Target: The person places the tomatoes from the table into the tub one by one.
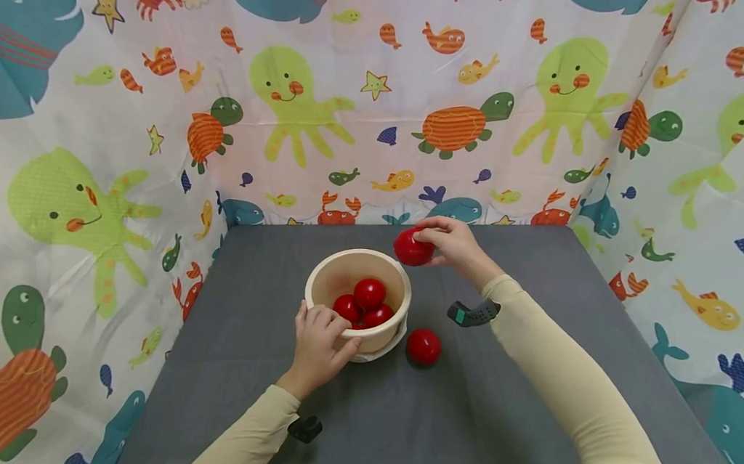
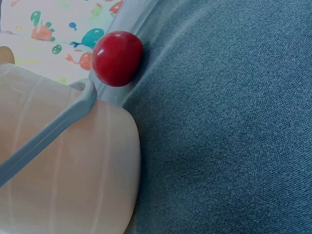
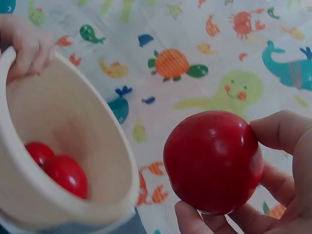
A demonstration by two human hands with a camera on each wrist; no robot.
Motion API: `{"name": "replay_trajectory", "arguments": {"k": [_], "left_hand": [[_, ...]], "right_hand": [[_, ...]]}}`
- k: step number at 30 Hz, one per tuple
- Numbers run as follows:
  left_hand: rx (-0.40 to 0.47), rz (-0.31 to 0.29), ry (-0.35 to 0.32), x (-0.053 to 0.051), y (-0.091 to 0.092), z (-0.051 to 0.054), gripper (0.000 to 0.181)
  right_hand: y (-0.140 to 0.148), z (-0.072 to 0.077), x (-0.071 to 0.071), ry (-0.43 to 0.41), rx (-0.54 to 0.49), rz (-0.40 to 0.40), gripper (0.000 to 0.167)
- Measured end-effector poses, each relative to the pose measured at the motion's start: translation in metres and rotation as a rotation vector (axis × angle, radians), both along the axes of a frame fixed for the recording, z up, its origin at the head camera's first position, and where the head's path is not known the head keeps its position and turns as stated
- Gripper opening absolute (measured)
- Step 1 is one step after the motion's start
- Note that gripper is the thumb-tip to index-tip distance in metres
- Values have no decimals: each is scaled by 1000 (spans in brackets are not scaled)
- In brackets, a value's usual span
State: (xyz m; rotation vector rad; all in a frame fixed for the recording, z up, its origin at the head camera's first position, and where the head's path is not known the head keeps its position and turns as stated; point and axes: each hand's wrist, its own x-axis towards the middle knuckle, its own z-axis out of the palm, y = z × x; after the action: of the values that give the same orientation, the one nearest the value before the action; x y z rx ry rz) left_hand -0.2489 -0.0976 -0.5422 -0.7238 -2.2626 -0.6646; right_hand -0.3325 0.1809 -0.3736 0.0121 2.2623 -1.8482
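A cream bucket (image 1: 373,343) stands on the grey cloth, its handle (image 2: 53,131) hanging down the outside. Several glossy red round fruits (image 1: 370,294), perhaps apples or tomatoes, lie inside. My left hand (image 1: 320,344) grips the near-left rim, fingers hooked over it. Up beside the far right rim, my right hand (image 1: 452,247) pinches another red round fruit (image 3: 213,162) between thumb and fingers, above the cloth and outside the bucket. One more red round fruit (image 1: 423,347) rests on the cloth just right of the bucket.
Grey cloth covers the table (image 1: 528,419). A curtain (image 1: 372,64) printed with sea animals hangs behind it and along both sides. Dark straps (image 1: 473,313) sit at my wrists.
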Motion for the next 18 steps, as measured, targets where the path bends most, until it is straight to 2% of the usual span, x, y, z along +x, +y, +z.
{"name": "replay_trajectory", "arguments": {"k": [6,12,18], "left_hand": [[1,-3,-10,0,0,-1,28],[-4,-1,-25,-1,1,-1,28],[4,1,-22,-2,1,-2,25]], "right_hand": [[-27,-2,1,5,-9,63,44],[-47,-6,2,-9,-39,87,45],[-63,-10,5,-1,-11,99,43]]}}
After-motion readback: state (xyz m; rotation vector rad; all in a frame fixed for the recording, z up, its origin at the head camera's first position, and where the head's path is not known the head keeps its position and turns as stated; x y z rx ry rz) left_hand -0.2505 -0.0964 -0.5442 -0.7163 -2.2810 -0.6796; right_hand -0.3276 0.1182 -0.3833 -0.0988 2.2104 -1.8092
